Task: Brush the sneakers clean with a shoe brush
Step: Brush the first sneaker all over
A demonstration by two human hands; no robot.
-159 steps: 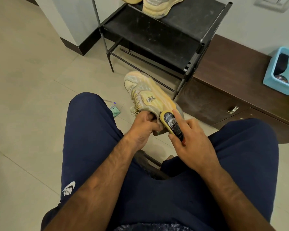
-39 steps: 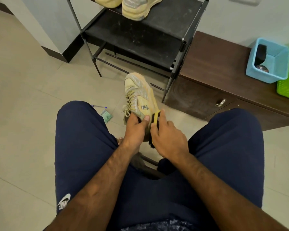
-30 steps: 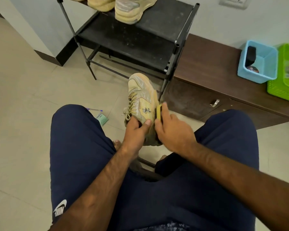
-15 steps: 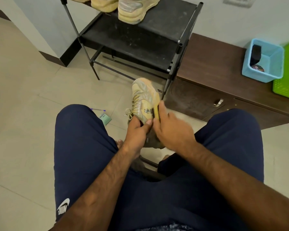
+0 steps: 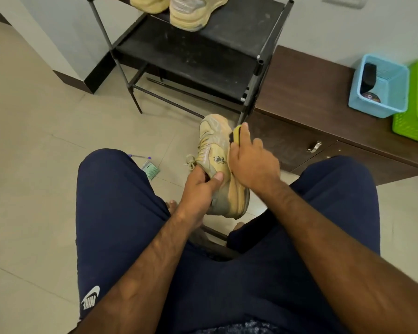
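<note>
A dusty tan sneaker (image 5: 215, 150) is held in the air between my knees, toe pointing away from me. My left hand (image 5: 199, 186) grips it at the collar, thumb across its side. My right hand (image 5: 252, 162) holds a yellow-backed shoe brush (image 5: 235, 137) against the sneaker's right side near the toe; most of the brush is hidden under my fingers. More tan sneakers (image 5: 191, 10) stand on the top shelf of a black shoe rack (image 5: 203, 56).
A brown low cabinet (image 5: 311, 104) on the right carries a blue basket (image 5: 393, 92) and a green basket (image 5: 413, 126). A pen (image 5: 139, 156) and a small green packet (image 5: 151, 168) lie on the tiled floor by my left knee.
My right hand has slid the brush forward along the sneaker's right side, from the heel area toward the toe. My left hand keeps its grip on the shoe.
</note>
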